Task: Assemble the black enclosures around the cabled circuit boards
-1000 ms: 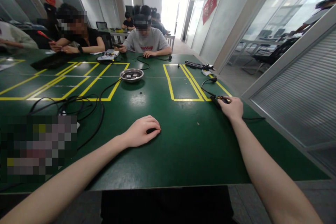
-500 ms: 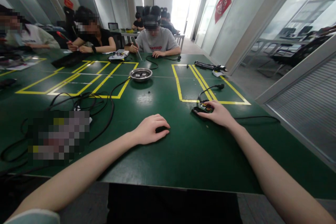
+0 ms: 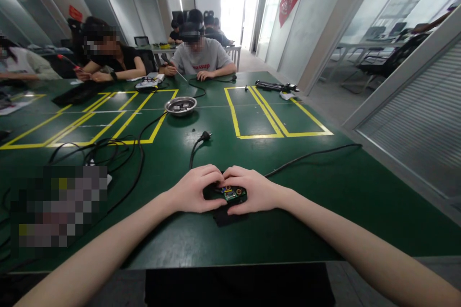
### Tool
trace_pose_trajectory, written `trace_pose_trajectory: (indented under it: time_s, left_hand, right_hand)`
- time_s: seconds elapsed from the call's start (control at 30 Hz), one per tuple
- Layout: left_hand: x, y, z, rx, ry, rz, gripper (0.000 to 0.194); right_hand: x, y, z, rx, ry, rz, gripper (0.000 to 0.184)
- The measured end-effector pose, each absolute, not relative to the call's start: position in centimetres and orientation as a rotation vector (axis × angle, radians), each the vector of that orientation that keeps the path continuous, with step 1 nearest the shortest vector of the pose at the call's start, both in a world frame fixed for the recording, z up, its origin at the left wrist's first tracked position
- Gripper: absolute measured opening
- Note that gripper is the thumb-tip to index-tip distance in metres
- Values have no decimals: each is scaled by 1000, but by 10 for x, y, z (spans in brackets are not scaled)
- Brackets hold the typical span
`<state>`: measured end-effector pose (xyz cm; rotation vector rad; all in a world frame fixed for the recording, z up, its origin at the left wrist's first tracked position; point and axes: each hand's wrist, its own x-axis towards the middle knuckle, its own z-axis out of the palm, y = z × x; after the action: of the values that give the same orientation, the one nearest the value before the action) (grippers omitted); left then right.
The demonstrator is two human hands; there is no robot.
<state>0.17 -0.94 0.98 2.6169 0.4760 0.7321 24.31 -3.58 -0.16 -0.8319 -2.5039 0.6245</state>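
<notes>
Near the front middle of the green table, an opened black power adapter (image 3: 235, 194) shows a green circuit board with ring-shaped coils. My right hand (image 3: 257, 190) is closed around its right side, thumb in front and fingers behind. My left hand (image 3: 196, 189) curls around its left side, with the fingertips of both hands meeting at the back. What the left palm covers is dark and hidden. Under the thumbs lies a flat black piece (image 3: 225, 217). A short black cord with a plug (image 3: 205, 136) comes out behind my left hand. Another cable (image 3: 309, 155) runs off to the right.
A metal bowl (image 3: 180, 106) with small metal parts stands farther back. Coiled cables (image 3: 108, 151) and a blurred-out object (image 3: 59, 208) lie at left. Yellow tape (image 3: 259, 136) marks the table (image 3: 288, 230). A black tool-like object (image 3: 275, 86) lies at far right. Co-workers (image 3: 201, 57) sit opposite.
My right hand has brought the adapter left and toward me, its cord and plug trailing along. My left hand has come to meet it. The view has shifted slightly right.
</notes>
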Motion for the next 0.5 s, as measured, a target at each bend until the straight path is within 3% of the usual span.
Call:
trace_pose_trajectory:
  time_s: [0.3, 0.5]
  left_hand:
    - [1, -10, 6, 2705, 633, 675, 10]
    - [0, -6, 1, 2708, 666, 655, 6]
  right_hand:
    - [245, -37, 1, -924, -2501, 461, 42]
    - [257, -26, 1, -934, -2455, 430, 54]
